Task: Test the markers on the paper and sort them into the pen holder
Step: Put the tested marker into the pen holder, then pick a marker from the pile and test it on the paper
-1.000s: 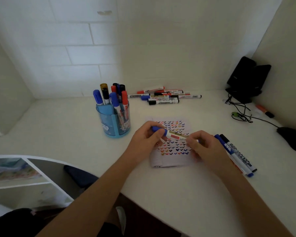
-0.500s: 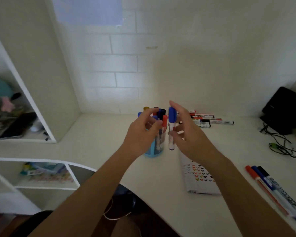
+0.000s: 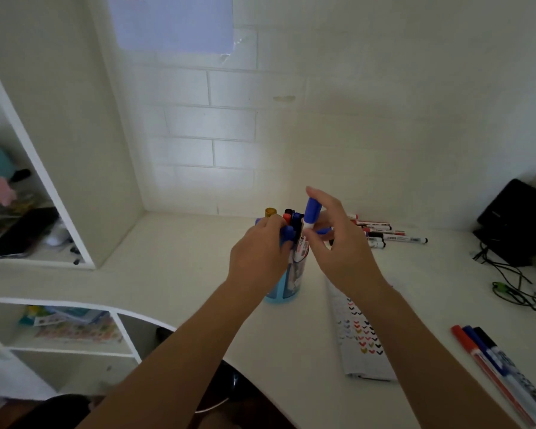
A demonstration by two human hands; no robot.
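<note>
From the head camera, your right hand (image 3: 338, 243) pinches a white marker with a blue cap (image 3: 310, 218) by its upper barrel, grip clamped on it between thumb and fingers. The marker stands nearly upright, cap up, its lower end at the mouth of the translucent blue plastic pen holder (image 3: 283, 286). Your left hand (image 3: 257, 258) is at the holder's top, its grip curled round the caps of the standing markers (image 3: 291, 219) already inside. The holder sits on the white table (image 3: 183, 249), just left of the folded white paper with rows of coloured tick marks (image 3: 359, 335). Far right of the holder, a loose heap of red and black markers (image 3: 384, 235) lies against the wall. Near right, three markers, red, blue and black (image 3: 502, 360), lie side by side. A black device (image 3: 514, 218) and tangled black cables (image 3: 508, 280) occupy the far right corner.
</note>
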